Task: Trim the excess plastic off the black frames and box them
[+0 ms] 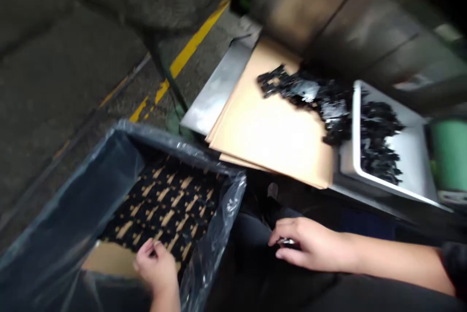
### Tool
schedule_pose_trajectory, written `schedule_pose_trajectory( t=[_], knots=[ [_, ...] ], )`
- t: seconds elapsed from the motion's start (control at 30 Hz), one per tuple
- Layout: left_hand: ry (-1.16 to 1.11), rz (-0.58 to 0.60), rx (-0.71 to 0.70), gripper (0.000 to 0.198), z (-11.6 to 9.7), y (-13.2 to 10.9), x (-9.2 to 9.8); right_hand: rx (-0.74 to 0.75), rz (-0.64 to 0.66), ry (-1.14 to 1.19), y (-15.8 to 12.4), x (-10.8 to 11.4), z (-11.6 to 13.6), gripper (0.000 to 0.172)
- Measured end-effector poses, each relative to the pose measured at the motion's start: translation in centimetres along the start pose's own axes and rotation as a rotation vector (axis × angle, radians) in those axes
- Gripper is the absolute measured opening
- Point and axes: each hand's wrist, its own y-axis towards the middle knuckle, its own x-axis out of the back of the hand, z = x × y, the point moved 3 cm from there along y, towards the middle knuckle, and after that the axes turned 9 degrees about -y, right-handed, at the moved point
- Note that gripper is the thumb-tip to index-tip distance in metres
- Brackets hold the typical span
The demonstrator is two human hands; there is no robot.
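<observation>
Big bin (171,145) lined with clear plastic stood at the left, black parts (146,207) in rows inside, bare cardboard (109,257) at the near end. Brown sheets (270,130) lay stacked on the metal bench (217,93), a loose black pile (302,89) on their far side. White tray (413,159) beside it, partly filled with more black pieces (381,142). Left hand (157,262) was over the bin, fingers curled together, contents unclear. Right hand (308,244) had thumb and fingers clamped on a small shiny piece (286,241).
</observation>
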Motion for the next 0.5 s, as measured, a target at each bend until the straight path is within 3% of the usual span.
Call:
schedule_pose_trajectory(
  t=[0.07, 0.1, 0.2, 0.27, 0.3, 0.37, 0.43, 0.5],
  knots=[
    [-0.167, -0.012, -0.165, 0.041, -10.0, 0.2, -2.6, 0.021, -0.151, -0.014, -2.8, 3.0, -0.8, 0.025],
    [-0.244, 0.039, -0.262, 0.039, -15.4, -0.4, -4.8, 0.027, -0.232, -0.016, -4.3, 4.4, -1.4, 0.022],
    [-0.408, 0.396, -0.536, 0.033, -31.2, -5.2, -14.2, 0.065, -0.470, -0.017, -9.1, 7.8, -3.6, 0.015],
    [-0.468, 0.664, -0.650, 0.033, -39.8, -10.1, -20.9, 0.100, -0.607, -0.014, -12.1, 9.4, -5.5, 0.015],
    [-0.489, 0.766, -0.679, 0.030, -43.1, -12.6, -23.9, 0.116, -0.665, -0.010, -13.5, 10.1, -6.6, 0.017],
    [-0.513, 0.913, -0.676, 0.029, -47.8, -17.1, -28.7, 0.129, -0.760, 0.005, -15.9, 11.1, -8.8, 0.019],
    [-0.517, 0.998, -0.616, 0.031, -50.0, -20.5, -31.6, 0.128, -0.814, 0.030, -18.1, 12.1, -10.8, 0.014],
    [-0.510, 1.032, -0.518, 0.035, -50.6, -22.6, -32.9, 0.111, -0.827, 0.065, -20.1, 13.2, -12.6, 0.015]
  ],
)
